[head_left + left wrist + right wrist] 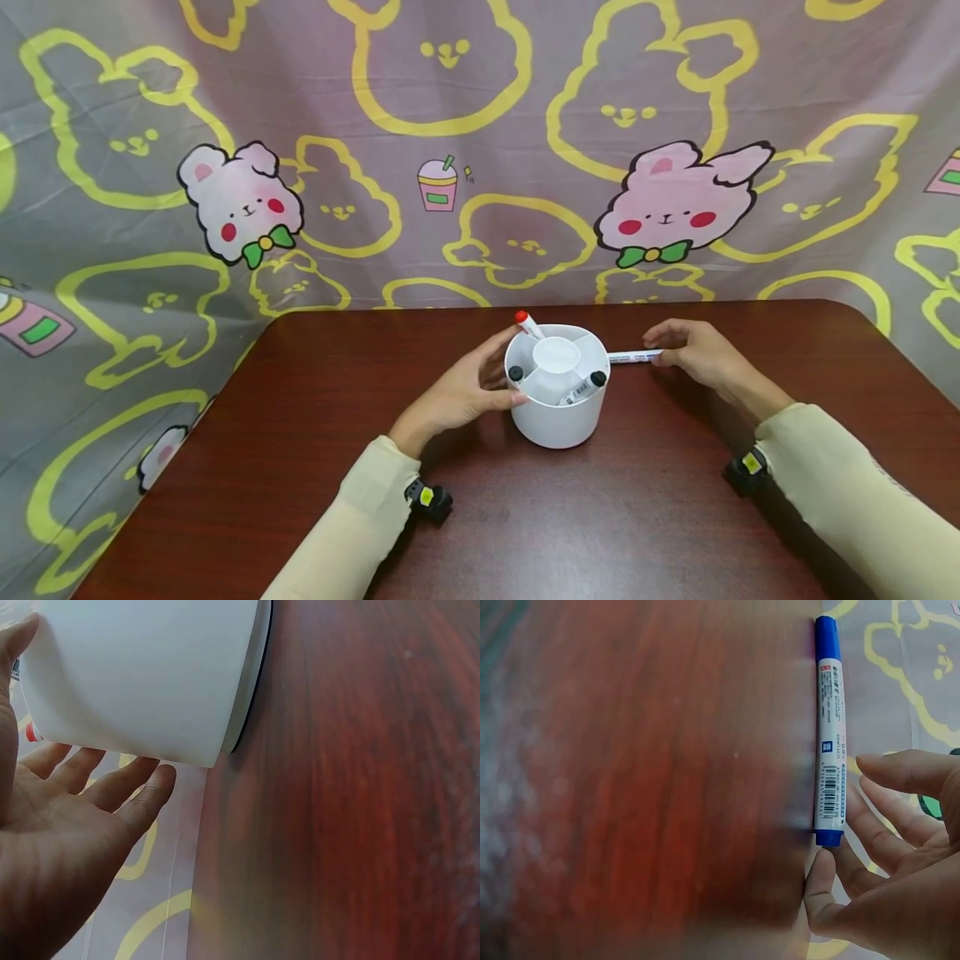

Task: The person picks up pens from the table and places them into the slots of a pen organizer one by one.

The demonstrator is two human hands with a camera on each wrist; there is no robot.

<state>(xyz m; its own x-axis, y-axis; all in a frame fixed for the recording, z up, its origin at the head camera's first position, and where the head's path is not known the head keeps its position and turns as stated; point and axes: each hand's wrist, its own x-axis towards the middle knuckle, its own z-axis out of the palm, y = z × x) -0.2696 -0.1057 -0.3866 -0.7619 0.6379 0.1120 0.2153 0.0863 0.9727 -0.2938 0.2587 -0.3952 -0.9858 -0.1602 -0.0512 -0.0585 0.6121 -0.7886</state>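
Observation:
A white round pen holder with divided compartments stands on the table. My left hand holds its left side, thumb at the front rim and fingers around the back; in the left wrist view those fingers lie along the white wall. In the holder are a red-tipped marker and two black-tipped ones, one at the left and one at the right. A white marker with blue ends lies on the table, right of the holder. Around its near end, my right hand has loosely bent fingers, thumb tip right at the blue end.
The dark red-brown wooden table reaches back to a hanging cloth printed with yellow outlines and cartoon animals. A small black device with a yellow mark sits at each wrist, left and right.

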